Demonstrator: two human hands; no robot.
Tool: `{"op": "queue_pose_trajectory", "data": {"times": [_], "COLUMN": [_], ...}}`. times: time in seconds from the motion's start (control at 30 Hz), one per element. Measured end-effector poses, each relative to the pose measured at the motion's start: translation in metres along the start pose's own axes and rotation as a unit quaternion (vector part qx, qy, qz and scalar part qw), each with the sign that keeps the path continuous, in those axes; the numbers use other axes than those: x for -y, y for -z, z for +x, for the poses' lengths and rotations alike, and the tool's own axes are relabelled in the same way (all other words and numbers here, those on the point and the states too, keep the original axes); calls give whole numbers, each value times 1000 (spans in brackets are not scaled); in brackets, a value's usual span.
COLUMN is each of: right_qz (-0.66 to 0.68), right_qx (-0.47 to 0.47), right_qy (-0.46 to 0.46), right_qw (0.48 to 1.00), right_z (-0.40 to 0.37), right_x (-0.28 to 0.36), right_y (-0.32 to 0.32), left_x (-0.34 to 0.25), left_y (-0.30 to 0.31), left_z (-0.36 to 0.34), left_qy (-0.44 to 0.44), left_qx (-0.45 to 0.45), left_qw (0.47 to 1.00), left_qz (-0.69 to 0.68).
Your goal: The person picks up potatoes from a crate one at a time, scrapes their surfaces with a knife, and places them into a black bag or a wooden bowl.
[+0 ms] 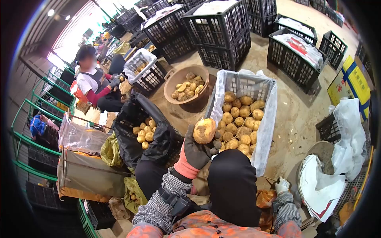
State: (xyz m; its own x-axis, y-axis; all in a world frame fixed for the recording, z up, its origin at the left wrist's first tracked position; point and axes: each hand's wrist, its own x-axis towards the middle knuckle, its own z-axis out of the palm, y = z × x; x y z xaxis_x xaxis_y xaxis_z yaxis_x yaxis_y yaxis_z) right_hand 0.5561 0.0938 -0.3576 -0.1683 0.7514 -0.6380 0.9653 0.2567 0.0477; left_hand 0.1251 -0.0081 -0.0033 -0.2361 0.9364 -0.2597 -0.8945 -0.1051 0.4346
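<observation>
1. Left hand [195, 152], in a dark glove with a pink cuff, was raised in front of the body, above the dark trouser knee [232, 178]. The fingers were curled shut around a single potato [204, 131], wrapping its lower and right side. The thumb was hidden.
2. The potato sat at the top of that grip, above the palm, touching nothing but the glove. Its shape was a rounded oval, and its long axis appeared near upright with a slight tilt, though this reading is uncertain.
3. Right hand [282, 185], in a white glove, was low at the right beside the knee, well apart from the potato. Its fingers looked curled. Something thin showed just left of it, too small to identify, so I could not tell whether the hand gripped anything.
4. Key relation: the white-lined crate [270, 119] of potatoes lay just beyond and right of the held potato, its near pile just beside the gloved fingertips. The left hand was by far the nearer hand to it.
5. The black-lined crate [131, 115], holding smaller potatoes, lay near on the left. The brown basin [174, 77] sat farther off, between and beyond the two crates.
6. A co-worker [93, 83] sat at upper left beside another crate. Stacked black crates [222, 35] stood along the far side.
</observation>
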Motion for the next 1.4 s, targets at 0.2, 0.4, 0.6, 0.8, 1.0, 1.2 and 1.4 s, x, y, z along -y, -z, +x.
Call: {"op": "queue_pose_trajectory", "data": {"times": [0.2, 0.4, 0.6, 0.8, 1.0, 1.2, 1.4], "right_qz": [645, 923, 913, 829, 735, 551, 621], "right_qx": [-331, -202, -22, -144, 17, 137, 156], "right_qy": [51, 160, 386, 300, 456, 450, 363], "right_qw": [687, 287, 128, 450, 502, 689, 677], "right_z": [-2, -49, 22, -165, -243, -229, -167], "right_x": [-37, -64, -155, 20, 104, 186, 229], "right_y": [42, 132, 188, 363, 437, 383, 389], "left_x": [8, 5, -2, -2, -10, -8, -12], "left_y": [-23, -35, -37, -22, -31, -33, -29], "left_z": [-3, -23, -49, -62, -72, -35, 37], "left_qy": [44, 37, -31, -77, -162, -104, -105], "left_qx": [79, 165, 197, 158, 144, 148, 141], "left_qw": [993, 980, 979, 983, 970, 976, 974], "left_qz": [-79, -107, -50, 43, 109, 122, 140]}}
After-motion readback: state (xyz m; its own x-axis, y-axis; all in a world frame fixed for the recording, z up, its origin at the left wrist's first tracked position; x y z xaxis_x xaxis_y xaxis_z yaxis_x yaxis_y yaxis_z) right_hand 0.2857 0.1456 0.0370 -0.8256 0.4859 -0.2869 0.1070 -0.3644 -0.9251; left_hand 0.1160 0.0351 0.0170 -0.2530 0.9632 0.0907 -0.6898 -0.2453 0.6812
